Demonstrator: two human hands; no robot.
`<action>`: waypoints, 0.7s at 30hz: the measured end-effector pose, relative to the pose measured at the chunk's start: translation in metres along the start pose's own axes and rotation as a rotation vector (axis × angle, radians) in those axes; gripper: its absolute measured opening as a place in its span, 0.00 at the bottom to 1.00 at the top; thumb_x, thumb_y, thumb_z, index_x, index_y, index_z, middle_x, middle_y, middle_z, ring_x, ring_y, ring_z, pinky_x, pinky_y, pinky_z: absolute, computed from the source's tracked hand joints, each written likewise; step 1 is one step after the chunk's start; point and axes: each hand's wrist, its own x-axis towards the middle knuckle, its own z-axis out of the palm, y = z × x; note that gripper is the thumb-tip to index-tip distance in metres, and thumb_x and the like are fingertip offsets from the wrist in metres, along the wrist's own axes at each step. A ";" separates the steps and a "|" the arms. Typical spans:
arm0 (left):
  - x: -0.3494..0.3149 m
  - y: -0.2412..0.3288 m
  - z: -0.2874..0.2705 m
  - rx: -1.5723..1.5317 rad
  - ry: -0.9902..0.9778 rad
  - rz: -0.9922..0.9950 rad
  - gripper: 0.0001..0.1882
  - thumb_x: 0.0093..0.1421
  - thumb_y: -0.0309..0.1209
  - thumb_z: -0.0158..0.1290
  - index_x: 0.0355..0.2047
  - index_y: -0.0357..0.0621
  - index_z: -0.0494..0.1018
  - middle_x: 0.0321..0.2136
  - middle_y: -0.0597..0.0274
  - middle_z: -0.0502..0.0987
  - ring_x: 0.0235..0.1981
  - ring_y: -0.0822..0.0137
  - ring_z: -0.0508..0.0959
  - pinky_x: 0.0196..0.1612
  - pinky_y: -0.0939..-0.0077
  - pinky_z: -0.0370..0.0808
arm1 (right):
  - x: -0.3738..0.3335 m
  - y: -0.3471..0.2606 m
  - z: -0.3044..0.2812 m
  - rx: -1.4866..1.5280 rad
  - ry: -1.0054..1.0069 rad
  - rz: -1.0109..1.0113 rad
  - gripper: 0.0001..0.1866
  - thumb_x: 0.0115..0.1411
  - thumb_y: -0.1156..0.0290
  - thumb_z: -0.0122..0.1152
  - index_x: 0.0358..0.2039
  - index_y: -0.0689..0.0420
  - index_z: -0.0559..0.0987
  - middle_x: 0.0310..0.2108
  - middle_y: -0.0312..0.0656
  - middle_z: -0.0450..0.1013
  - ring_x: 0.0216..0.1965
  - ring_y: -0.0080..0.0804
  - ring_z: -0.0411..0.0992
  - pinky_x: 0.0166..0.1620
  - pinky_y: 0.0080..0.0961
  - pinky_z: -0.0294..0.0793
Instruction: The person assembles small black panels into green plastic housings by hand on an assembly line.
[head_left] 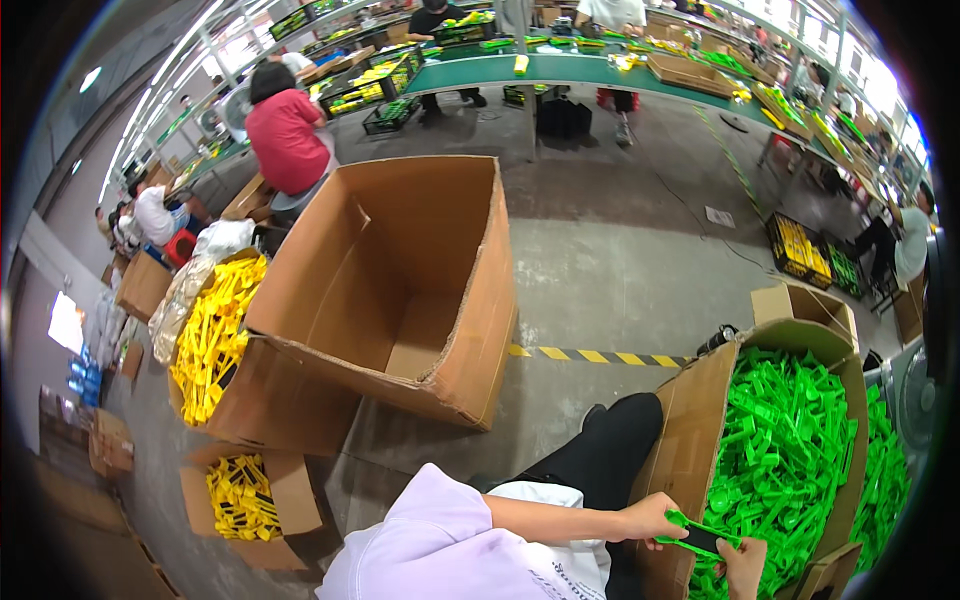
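My left hand (652, 519) reaches across from the left, its fingers closed on one end of a slim green plastic piece with a dark flat panel (700, 537). The other end is pinched in my right hand (743, 566), close to the lower edge of the view. Both hands hold the piece over the near side of a large cardboard box (690, 430). That box is heaped with similar green plastic pieces (780, 445). I cannot make out the exact kind of piece.
A big open carton (470, 340) stands ahead of me. To its left are boxes of yellow plastic pieces (215, 340). More green pieces (880, 470) lie at the far right, near a fan (915, 395). People sit along a long green worktable (570, 70) farther off.
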 end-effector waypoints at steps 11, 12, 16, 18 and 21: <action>0.002 -0.009 0.015 -0.112 0.148 0.183 0.06 0.50 0.23 0.58 0.20 0.36 0.73 0.16 0.60 0.75 0.16 0.75 0.75 0.20 0.81 0.73 | -0.039 -0.039 0.027 -0.251 0.372 -0.299 0.20 0.63 0.60 0.52 0.42 0.69 0.74 0.35 0.60 0.72 0.36 0.56 0.70 0.40 0.44 0.69; 0.001 -0.011 0.014 -0.120 0.141 0.229 0.05 0.50 0.22 0.58 0.20 0.36 0.73 0.16 0.60 0.75 0.16 0.75 0.75 0.20 0.81 0.73 | -0.041 -0.039 0.028 -0.246 0.294 -0.188 0.21 0.63 0.61 0.51 0.46 0.69 0.72 0.39 0.62 0.71 0.40 0.59 0.69 0.43 0.45 0.69; -0.005 -0.012 0.009 -0.075 0.096 0.208 0.06 0.52 0.25 0.59 0.22 0.35 0.74 0.16 0.61 0.75 0.17 0.75 0.75 0.22 0.82 0.75 | -0.060 -0.078 0.023 -0.246 0.215 -0.055 0.22 0.63 0.62 0.52 0.47 0.70 0.71 0.42 0.62 0.71 0.43 0.58 0.69 0.46 0.44 0.68; -0.004 -0.018 0.013 -0.209 0.023 0.123 0.06 0.53 0.25 0.59 0.25 0.35 0.75 0.18 0.60 0.76 0.19 0.75 0.76 0.23 0.82 0.75 | -0.069 -0.091 0.021 0.020 0.274 0.022 0.23 0.62 0.62 0.55 0.48 0.69 0.71 0.45 0.61 0.70 0.45 0.55 0.68 0.49 0.42 0.67; -0.009 -0.011 0.035 -0.191 -0.080 0.147 0.07 0.54 0.27 0.58 0.27 0.34 0.74 0.19 0.62 0.76 0.20 0.75 0.76 0.23 0.81 0.74 | -0.078 -0.082 0.017 0.027 0.551 -0.035 0.22 0.58 0.67 0.61 0.48 0.68 0.72 0.45 0.58 0.70 0.45 0.52 0.68 0.49 0.40 0.66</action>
